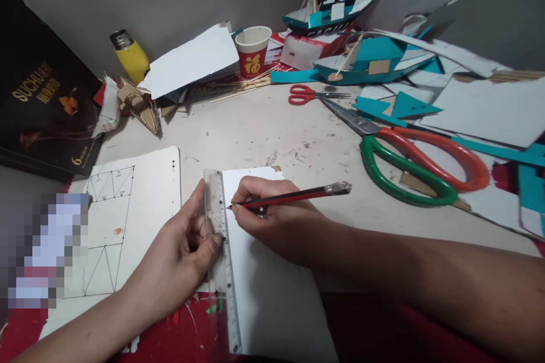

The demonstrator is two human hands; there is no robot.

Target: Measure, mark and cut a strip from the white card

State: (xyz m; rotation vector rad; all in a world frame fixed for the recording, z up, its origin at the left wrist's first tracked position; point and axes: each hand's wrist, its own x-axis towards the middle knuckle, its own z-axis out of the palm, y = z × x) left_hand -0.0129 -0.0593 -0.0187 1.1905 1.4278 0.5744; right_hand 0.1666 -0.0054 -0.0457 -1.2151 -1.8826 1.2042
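My right hand (276,215) grips a dark red and black pencil (293,195) with its tip down at the ruler's right edge. Under the pencil lies a white sheet of card (272,295), partly hidden by my right hand and forearm. My left hand (187,238) holds a clear plastic ruler (227,272), thumb pressed on top and fingers at its left side. The ruler lies lengthwise along the left edge of the card. Left of my left hand is a sheet of paper (153,181) with a drawing of lines and triangles.
Large scissors (409,193) with green and orange handles lie at right, small red scissors (302,95) behind them. Paper boats (361,62), card scraps (489,108), a paper cup (253,57) and a yellow bottle (131,59) stand at the back. A dark box (46,96) stands left.
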